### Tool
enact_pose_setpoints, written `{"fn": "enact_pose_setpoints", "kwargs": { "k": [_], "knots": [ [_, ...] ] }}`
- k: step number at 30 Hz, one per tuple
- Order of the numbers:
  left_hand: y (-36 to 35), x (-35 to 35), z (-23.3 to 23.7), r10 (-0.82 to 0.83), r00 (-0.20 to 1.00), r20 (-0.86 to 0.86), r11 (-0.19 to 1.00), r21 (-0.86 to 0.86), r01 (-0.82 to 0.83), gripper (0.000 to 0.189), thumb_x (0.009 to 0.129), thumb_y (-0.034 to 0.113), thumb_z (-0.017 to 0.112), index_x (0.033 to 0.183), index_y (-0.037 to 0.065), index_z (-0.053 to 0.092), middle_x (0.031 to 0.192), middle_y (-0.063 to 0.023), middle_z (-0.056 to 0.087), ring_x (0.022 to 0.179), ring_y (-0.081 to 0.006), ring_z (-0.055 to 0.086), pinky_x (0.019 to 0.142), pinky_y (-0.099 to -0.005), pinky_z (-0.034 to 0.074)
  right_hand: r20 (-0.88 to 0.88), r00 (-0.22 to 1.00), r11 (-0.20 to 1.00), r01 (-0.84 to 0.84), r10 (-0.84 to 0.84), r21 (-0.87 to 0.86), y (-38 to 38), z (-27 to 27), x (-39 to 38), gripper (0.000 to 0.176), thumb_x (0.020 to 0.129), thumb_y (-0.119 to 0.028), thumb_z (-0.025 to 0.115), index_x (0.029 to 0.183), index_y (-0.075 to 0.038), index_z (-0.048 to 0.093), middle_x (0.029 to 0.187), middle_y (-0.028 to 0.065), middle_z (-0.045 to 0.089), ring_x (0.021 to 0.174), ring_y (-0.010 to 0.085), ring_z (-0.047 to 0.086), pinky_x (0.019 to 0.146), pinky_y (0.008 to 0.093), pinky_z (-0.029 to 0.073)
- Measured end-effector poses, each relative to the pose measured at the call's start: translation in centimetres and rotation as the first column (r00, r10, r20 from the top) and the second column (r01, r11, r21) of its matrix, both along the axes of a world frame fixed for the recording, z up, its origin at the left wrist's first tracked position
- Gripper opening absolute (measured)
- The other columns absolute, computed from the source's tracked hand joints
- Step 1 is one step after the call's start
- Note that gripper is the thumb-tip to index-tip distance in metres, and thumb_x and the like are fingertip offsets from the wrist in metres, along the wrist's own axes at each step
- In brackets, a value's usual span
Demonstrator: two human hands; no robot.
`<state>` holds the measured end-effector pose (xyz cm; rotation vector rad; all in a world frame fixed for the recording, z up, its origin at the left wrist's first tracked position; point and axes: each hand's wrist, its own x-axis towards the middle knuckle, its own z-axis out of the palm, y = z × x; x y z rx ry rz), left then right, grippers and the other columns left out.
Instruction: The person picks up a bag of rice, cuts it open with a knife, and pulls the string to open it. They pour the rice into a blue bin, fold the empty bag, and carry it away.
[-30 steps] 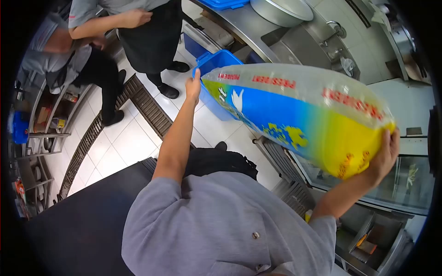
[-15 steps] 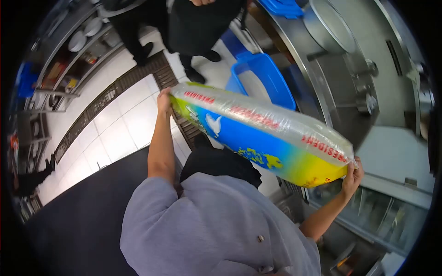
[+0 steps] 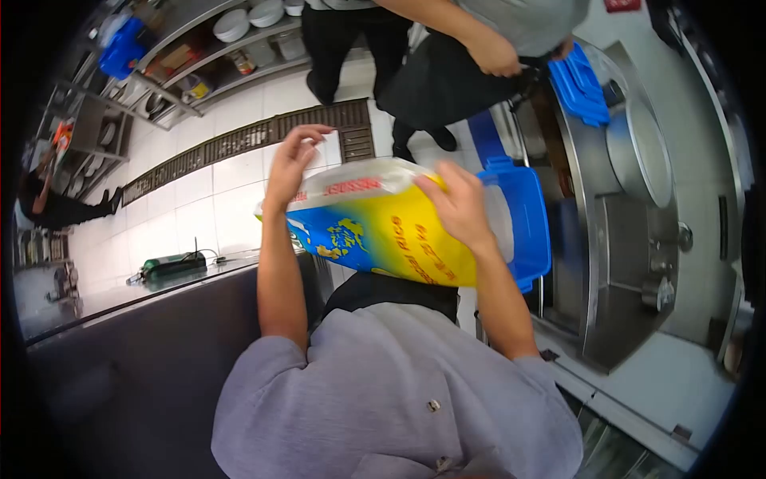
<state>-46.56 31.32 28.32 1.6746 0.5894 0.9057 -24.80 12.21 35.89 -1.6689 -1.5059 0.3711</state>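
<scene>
A large plastic rice bag (image 3: 375,231), blue and yellow with a clear strip along its top, lies across the front of my body. My right hand (image 3: 461,203) grips its upper edge near the right end; the fingertips are partly hidden. Over the left end, my left hand (image 3: 294,164) is raised with its fingers apart and holds nothing. Just beyond the bag's right end stands a blue tub (image 3: 536,231) with white contents, partly covered by my right forearm and the bag.
Two people stand ahead; one person's hand (image 3: 495,56) is near a dark apron. A blue lid (image 3: 578,84) and a big metal pot (image 3: 642,152) sit on the steel counter at right. A floor grate (image 3: 231,144) crosses the tiles. Shelves (image 3: 215,60) hold white bowls.
The bag has swung down and left, and its printed yellow face shows more. My left hand has let go of its end. My right hand has moved left onto the upper edge.
</scene>
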Motion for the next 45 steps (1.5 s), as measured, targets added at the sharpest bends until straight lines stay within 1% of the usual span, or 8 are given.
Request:
{"fn": "enact_pose_setpoints", "kwargs": {
  "k": [7,14,19,23,33,41,43,45],
  "knots": [
    [4.3,-3.6,4.1,0.157,0.963,-0.221,0.980,0.157,-0.124,0.033,0.071,0.004,0.075,0.099,0.000,0.058,0.103,-0.0092,0.062,0.094,-0.0145,0.056,0.082,-0.0273,0.045,0.024,0.880,0.865,-0.471,0.474,0.173,19.3,0.7,-3.9,0.030,0.087,-0.027,0.062,0.080,0.001,0.052,0.068,0.0153,0.049,0.061,0.0317,0.048,0.055,0.0376,0.039],
    [6.4,-15.1,3.6,0.763,0.627,0.156,0.646,-0.160,-0.747,0.029,0.085,0.004,0.065,0.112,-0.005,0.060,0.097,-0.0095,0.066,0.083,-0.0135,0.061,0.073,-0.0228,0.049,0.187,0.873,0.857,-0.481,0.450,0.183,23.8,-0.8,1.1,0.035,0.086,-0.030,0.061,0.103,0.000,0.054,0.091,0.0178,0.057,0.088,0.0359,0.056,0.079,0.0394,0.045],
    [7.5,-19.7,2.6,0.833,0.492,0.255,0.539,-0.165,-0.826,0.024,0.087,0.009,0.063,0.107,-0.004,0.060,0.097,-0.0084,0.064,0.085,-0.0140,0.059,0.075,-0.0238,0.047,-0.260,0.944,0.979,-0.191,0.205,0.076,31.9,-5.3,0.5,0.033,0.088,-0.030,0.061,0.089,0.002,0.059,0.076,0.0145,0.060,0.069,0.0265,0.059,0.066,0.0354,0.046],
    [8.6,-20.9,2.8,0.852,0.422,0.311,0.483,-0.156,-0.861,0.021,0.089,0.012,0.061,0.103,-0.004,0.060,0.093,-0.0066,0.063,0.083,-0.0128,0.056,0.078,-0.0246,0.043,-0.741,0.591,0.833,-0.547,0.318,-0.078,36.5,-4.3,-2.3,0.044,0.088,-0.040,0.062,0.075,0.002,0.062,0.058,0.0031,0.053,0.056,0.0084,0.045,0.053,0.0255,0.037],
    [12.8,-25.7,3.3,0.927,0.369,-0.069,0.374,0.080,-0.924,0.032,0.093,0.026,0.058,0.103,-0.004,0.056,0.086,-0.0057,0.061,0.081,-0.0105,0.052,0.077,-0.0251,0.041,-0.208,0.858,0.787,-0.514,0.471,-0.341,44.4,-2.0,-11.0,0.037,0.082,-0.032,0.065,0.071,0.003,0.065,0.061,0.0161,0.062,0.055,0.0232,0.061,0.055,0.0344,0.046],
    [18.6,-28.6,3.1,0.899,-0.404,-0.168,-0.120,0.793,-0.597,0.035,0.093,0.030,0.056,0.083,-0.003,0.063,0.073,-0.0058,0.059,0.066,-0.0112,0.051,0.063,-0.0265,0.041,-0.170,0.887,0.845,-0.461,0.429,-0.270,51.8,-4.5,-20.6,0.028,0.076,-0.023,0.070,0.081,0.003,0.058,0.066,0.0136,0.059,0.060,0.0219,0.057,0.059,0.0338,0.045],
    [19.3,-29.5,3.1,0.999,0.024,-0.023,0.018,-0.255,-0.967,0.030,0.094,0.025,0.055,0.085,-0.003,0.064,0.076,-0.0043,0.061,0.068,-0.0102,0.052,0.063,-0.0247,0.041,-0.146,0.889,0.848,-0.457,0.433,-0.268,53.0,-6.1,-22.6,0.027,0.076,-0.021,0.070,0.082,0.003,0.058,0.067,0.0127,0.058,0.062,0.0206,0.056,0.060,0.0333,0.044],
    [20.3,-31.0,0.7,0.998,0.066,0.011,0.065,-0.409,-0.910,0.026,0.095,0.020,0.053,0.087,-0.003,0.064,0.080,-0.0039,0.062,0.070,-0.0089,0.053,0.065,-0.0226,0.042,-0.457,0.793,0.811,-0.541,0.403,-0.223,54.5,-9.2,-25.1,0.023,0.076,-0.015,0.069,0.085,0.002,0.057,0.071,0.0122,0.058,0.065,0.0193,0.056,0.062,0.0324,0.044]
  ]
}}
